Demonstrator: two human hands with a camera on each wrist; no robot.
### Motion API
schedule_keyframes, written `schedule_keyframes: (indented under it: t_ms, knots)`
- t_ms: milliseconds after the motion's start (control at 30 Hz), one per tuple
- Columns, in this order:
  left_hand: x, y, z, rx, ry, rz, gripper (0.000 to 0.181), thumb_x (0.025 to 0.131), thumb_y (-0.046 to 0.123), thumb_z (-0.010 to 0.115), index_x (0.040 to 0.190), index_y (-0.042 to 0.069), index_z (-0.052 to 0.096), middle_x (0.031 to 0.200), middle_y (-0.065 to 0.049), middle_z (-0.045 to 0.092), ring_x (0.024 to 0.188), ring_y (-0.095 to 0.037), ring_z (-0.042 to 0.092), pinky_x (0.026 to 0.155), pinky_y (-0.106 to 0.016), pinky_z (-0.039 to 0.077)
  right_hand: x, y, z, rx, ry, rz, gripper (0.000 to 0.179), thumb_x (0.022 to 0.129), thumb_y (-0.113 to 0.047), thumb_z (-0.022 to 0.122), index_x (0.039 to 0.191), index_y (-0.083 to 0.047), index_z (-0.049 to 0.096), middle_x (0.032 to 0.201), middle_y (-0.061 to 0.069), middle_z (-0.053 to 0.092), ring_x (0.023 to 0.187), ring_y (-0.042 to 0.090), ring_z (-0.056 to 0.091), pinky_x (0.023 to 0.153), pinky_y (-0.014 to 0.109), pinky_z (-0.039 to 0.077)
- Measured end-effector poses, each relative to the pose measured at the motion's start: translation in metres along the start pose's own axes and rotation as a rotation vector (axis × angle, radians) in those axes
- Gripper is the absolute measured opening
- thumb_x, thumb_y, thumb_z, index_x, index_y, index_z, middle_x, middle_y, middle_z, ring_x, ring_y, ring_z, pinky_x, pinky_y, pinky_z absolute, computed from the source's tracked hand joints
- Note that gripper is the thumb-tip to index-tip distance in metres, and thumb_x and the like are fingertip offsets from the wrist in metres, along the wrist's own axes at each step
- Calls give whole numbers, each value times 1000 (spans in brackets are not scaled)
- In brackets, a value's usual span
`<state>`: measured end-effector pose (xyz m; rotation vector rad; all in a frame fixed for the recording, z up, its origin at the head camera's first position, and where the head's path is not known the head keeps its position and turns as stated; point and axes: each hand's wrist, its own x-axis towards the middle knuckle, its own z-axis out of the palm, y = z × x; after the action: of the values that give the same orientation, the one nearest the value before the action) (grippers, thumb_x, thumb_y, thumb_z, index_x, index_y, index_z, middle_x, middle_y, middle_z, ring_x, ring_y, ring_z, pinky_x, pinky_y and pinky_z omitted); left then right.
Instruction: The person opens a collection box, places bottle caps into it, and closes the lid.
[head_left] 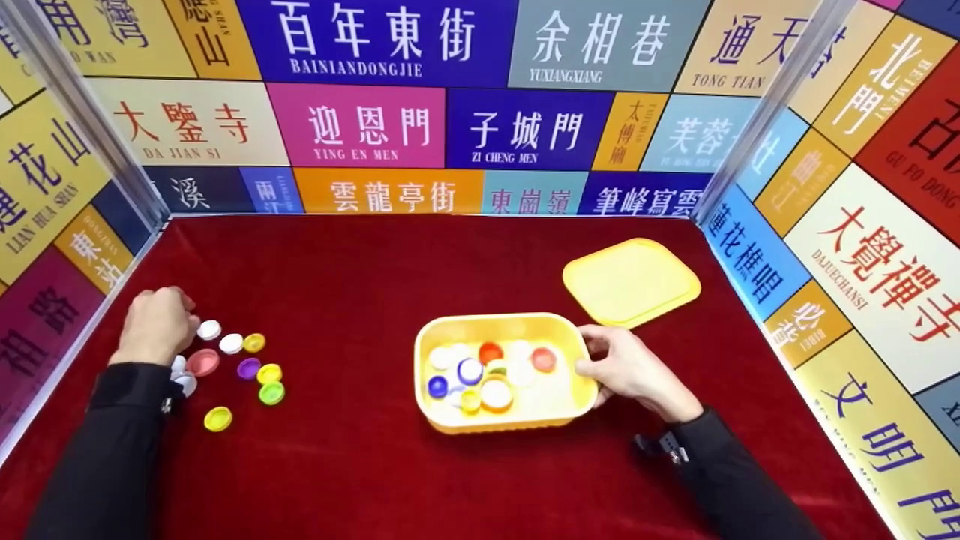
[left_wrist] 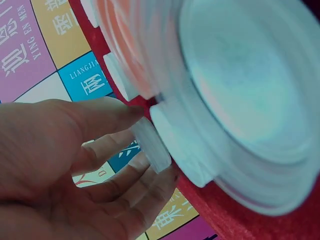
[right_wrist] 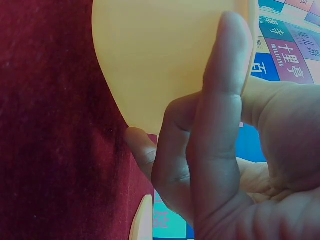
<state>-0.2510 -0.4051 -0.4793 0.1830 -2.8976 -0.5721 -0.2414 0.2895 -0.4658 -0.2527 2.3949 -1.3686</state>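
At the left of the head view, my left hand (head_left: pixel 156 322) is over a scatter of plastic bottle caps. Its thumb and fingertips pinch a whitish cap (left_wrist: pixel 153 145) by its edge in the left wrist view. A white cap (left_wrist: pixel 182 145) stands just beyond it, and a large clear cap fills the foreground. Across the cloth, my right hand (head_left: pixel 634 367) grips the right end of a yellow plastic box (head_left: pixel 495 429), thumb at the rim and fingers against the outer wall (right_wrist: pixel 155 65). Inside the box lie several white, blue, red and yellow caps.
Near my left hand lie a pink cap (head_left: pixel 203 362), a purple cap (head_left: pixel 249 367), a green cap (head_left: pixel 271 392) and several others. The yellow lid (head_left: pixel 631 281) rests behind the right hand. Printed panels (head_left: pixel 352 124) wall in the red cloth (head_left: pixel 337 480) at the back and sides.
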Motion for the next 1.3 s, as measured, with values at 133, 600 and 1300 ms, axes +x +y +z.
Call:
schedule_keyframes:
  t_ms: [133, 600, 1300]
  knots:
    - [-1, 7, 1, -13, 41, 12, 29, 95, 0, 65, 115, -19, 74, 112, -47, 69, 112, -66, 59, 98, -78, 53, 0, 0, 1, -2, -2, 4, 54, 102, -2, 74, 156, -5, 68, 126, 29, 76, 71, 27, 82, 60, 40, 70]
    - [-2, 68, 5, -100, 86, 91, 34, 100, 5, 68, 127, -16, 72, 122, -45, 61, 113, -65, 61, 98, -77, 56, 0, -1, 1, -4, -1, -5, 54, 102, -2, 74, 156, -5, 69, 125, 28, 76, 73, 29, 82, 59, 39, 70]
    - [-35, 208, 27, -222, 64, 419, 29, 96, 7, 90, 121, -4, 80, 115, -28, 69, 100, -47, 75, 95, -61, 68, 0, 1, 0, 15, -13, -12, 56, 101, 0, 72, 157, -3, 68, 127, 30, 76, 76, 31, 83, 60, 42, 71]
